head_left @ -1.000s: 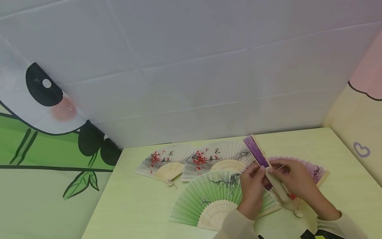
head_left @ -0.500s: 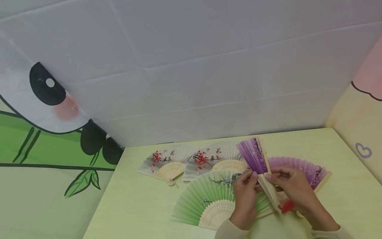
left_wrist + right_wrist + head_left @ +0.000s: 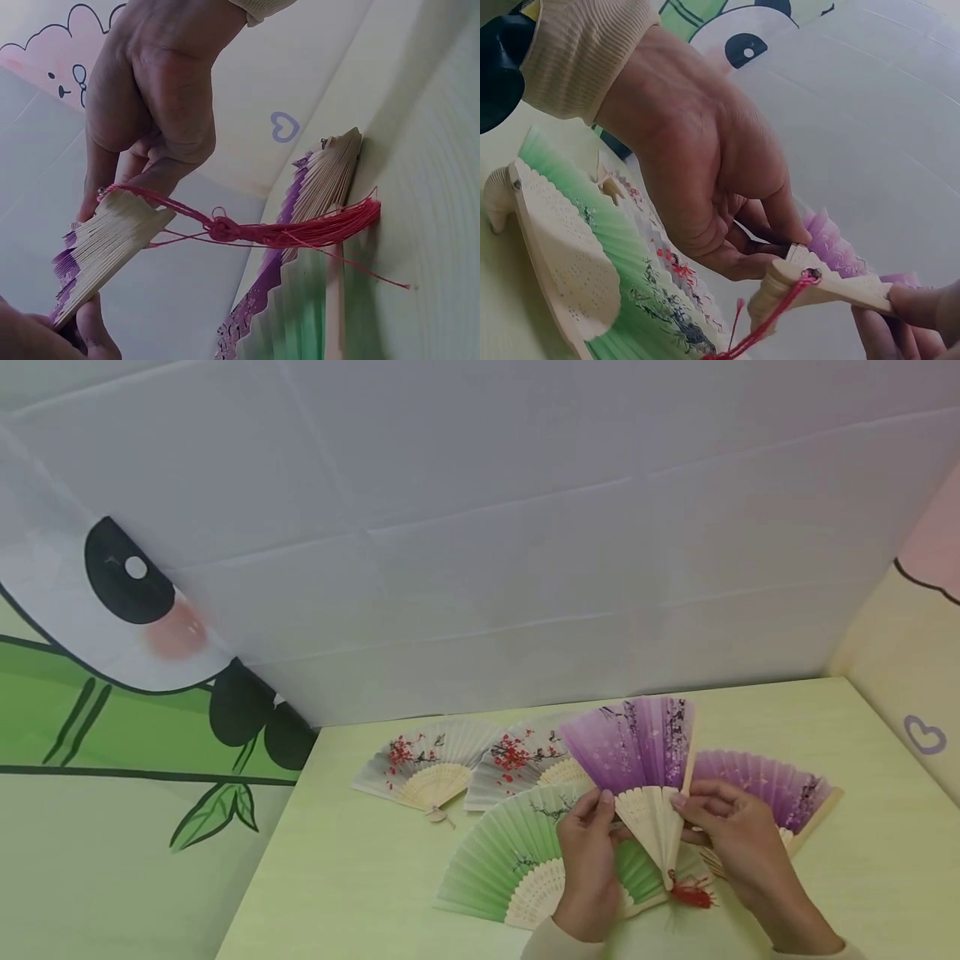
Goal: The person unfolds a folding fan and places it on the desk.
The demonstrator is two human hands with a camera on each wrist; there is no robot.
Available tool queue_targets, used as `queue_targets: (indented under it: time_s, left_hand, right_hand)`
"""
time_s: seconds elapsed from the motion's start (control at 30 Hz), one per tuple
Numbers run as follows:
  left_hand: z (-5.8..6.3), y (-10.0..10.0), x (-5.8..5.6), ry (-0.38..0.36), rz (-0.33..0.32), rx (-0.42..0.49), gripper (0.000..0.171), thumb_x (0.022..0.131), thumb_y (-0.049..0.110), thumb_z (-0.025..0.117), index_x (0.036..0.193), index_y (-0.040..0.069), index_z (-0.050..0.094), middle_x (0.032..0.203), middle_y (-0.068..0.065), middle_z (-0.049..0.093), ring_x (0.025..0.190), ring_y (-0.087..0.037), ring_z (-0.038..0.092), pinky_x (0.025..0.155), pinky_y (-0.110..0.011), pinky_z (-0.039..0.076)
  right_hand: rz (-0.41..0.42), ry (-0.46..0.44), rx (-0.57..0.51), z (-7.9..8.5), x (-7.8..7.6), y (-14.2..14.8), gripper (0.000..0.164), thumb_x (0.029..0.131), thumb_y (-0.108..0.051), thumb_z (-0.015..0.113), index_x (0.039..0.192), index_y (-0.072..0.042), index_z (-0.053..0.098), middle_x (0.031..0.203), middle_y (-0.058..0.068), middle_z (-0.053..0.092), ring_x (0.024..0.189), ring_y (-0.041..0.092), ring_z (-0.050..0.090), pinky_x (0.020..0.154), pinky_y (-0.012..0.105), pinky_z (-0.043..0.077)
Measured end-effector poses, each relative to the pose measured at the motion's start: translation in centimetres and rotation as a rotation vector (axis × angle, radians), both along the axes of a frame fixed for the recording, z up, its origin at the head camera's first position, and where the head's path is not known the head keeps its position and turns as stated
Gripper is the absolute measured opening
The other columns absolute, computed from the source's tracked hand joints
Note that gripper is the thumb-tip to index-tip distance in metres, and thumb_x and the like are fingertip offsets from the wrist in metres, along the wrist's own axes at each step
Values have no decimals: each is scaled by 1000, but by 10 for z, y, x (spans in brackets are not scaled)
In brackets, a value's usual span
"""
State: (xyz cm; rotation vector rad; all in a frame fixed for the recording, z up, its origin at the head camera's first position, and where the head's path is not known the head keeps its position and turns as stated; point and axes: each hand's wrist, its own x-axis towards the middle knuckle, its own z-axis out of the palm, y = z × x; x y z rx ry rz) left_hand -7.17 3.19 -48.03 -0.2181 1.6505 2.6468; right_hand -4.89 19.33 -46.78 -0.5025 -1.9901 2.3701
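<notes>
A purple folding fan (image 3: 637,743) with pale ribs is partly spread above the table, its pivot pointing down. From that pivot hangs a red tassel (image 3: 693,893), which also crosses the left wrist view. My left hand (image 3: 591,860) pinches the fan's left outer rib between thumb and fingers. On the opposite edge, my right hand (image 3: 738,835) pinches the right outer rib. Beneath the hands lies a spread green fan (image 3: 487,868), partly covered by the left hand. Behind the right hand rests another spread purple fan (image 3: 787,785), its lower part hidden.
Two spread grey-white fans with red blossoms lie at the back of the table, one (image 3: 427,768) at the left and one (image 3: 510,760) partly behind the held fan. A white wall sheet (image 3: 525,568) rises at the table's back edge. The table (image 3: 315,885) extends leftward.
The held purple fan was nearly folded and has spread into a wedge. My left hand has moved left, away from the right hand. The red tassel now hangs visible below the pivot.
</notes>
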Motion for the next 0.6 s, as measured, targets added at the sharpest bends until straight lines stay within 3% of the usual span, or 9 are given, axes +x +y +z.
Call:
queue_targets:
  time_s: [0.27, 0.6]
  left_hand:
    - [-1, -13, -1, -26, 56, 32, 25, 105, 7, 63, 119, -14, 65, 93, 0, 56, 80, -7, 56, 65, -18, 56]
    - [4, -29, -4, -63, 137, 57, 26, 107, 9, 61, 122, -13, 63, 99, -3, 59, 89, -10, 58, 68, -19, 56]
  right_hand:
    - [-79, -7, -112, -1, 1, -9, 8, 101, -3, 70, 103, -11, 68, 87, -6, 77, 76, 10, 73, 71, 26, 65]
    - [-152, -14, -238, -4, 0, -24, 13, 102, -4, 69, 100, -16, 65, 84, -7, 74, 78, 8, 73, 74, 25, 64]
